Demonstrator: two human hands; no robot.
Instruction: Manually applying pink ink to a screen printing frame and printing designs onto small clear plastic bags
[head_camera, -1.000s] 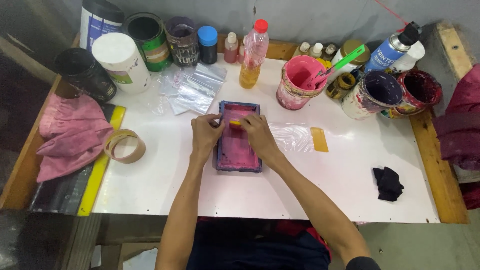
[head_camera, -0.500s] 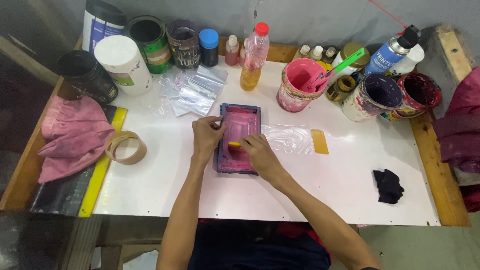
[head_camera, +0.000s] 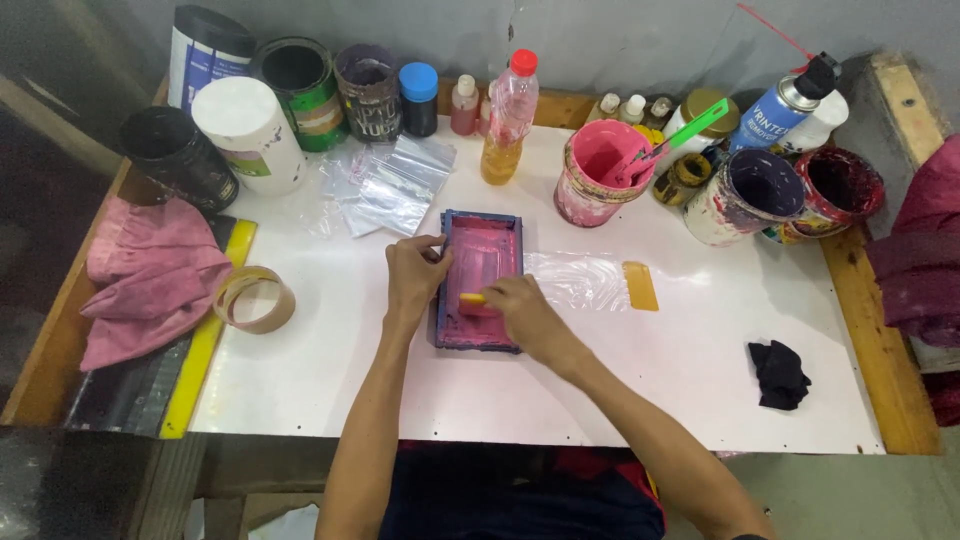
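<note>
Left hand (head_camera: 415, 275) grips left edge of small blue-framed pink screen (head_camera: 485, 255) on white table (head_camera: 640, 390). Right hand (head_camera: 520, 310) presses yellow squeegee (head_camera: 472, 298) onto screen's lower part. Tape roll (head_camera: 254, 299), pink cloth (head_camera: 150, 280) lie left; pink paint bucket (head_camera: 598, 172) behind.

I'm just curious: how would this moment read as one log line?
left hand: steadies small screen frame | right hand: presses yellow scraper on pink ink | on white table

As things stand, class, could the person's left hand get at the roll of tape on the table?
Probably yes. The left hand rests on the small blue frame's left edge, and the tape roll lies to its left with only bare white table between them. It would have to let go of the frame first.
</note>
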